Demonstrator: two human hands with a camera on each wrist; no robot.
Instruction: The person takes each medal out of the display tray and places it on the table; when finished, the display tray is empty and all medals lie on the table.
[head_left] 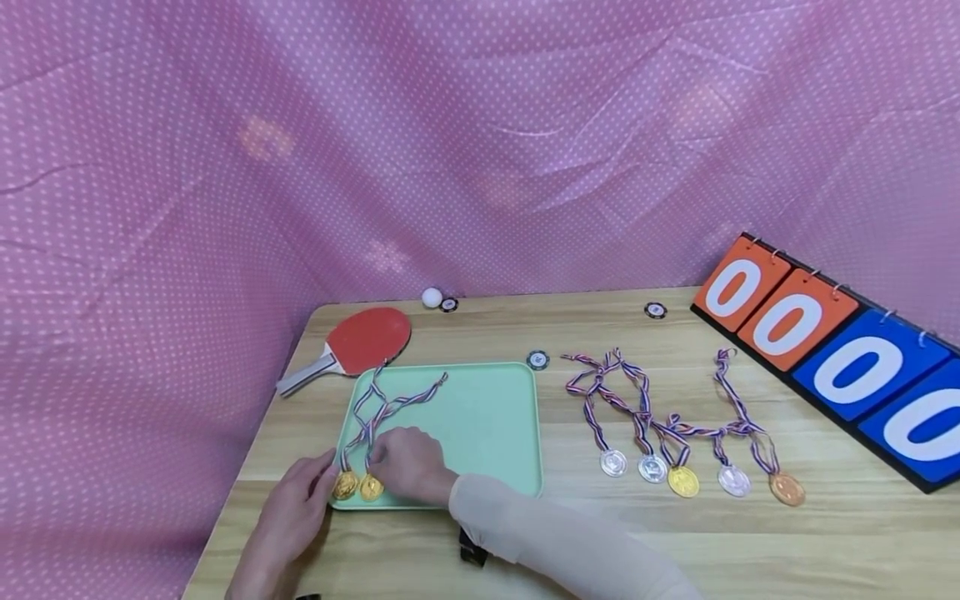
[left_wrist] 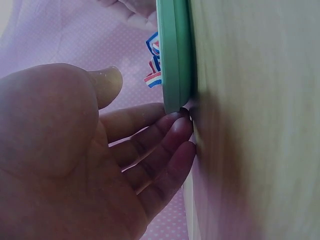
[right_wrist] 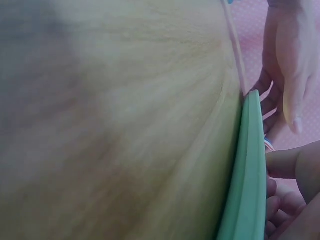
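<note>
Two gold medals lie side by side in the near left corner of a light green tray (head_left: 487, 433), their striped ribbons spread toward the far side. My left hand (head_left: 296, 508) is at that corner. In the left wrist view its fingertips touch the underside of the tray rim (left_wrist: 175, 60), with the thumb held apart. My right hand (head_left: 411, 462) reaches over the tray, fingers curled, and pinches the ribbon just above the right gold medal (head_left: 371, 487). The left gold medal (head_left: 346, 485) sits close to my left fingertips.
Several more medals (head_left: 683, 481) with tangled ribbons lie right of the tray. A red table tennis paddle (head_left: 371, 340), a white ball (head_left: 431, 297) and poker chips (head_left: 537, 360) are further back. A flip scoreboard (head_left: 795, 321) stands at the right. A small black object (head_left: 472, 550) is under the right forearm.
</note>
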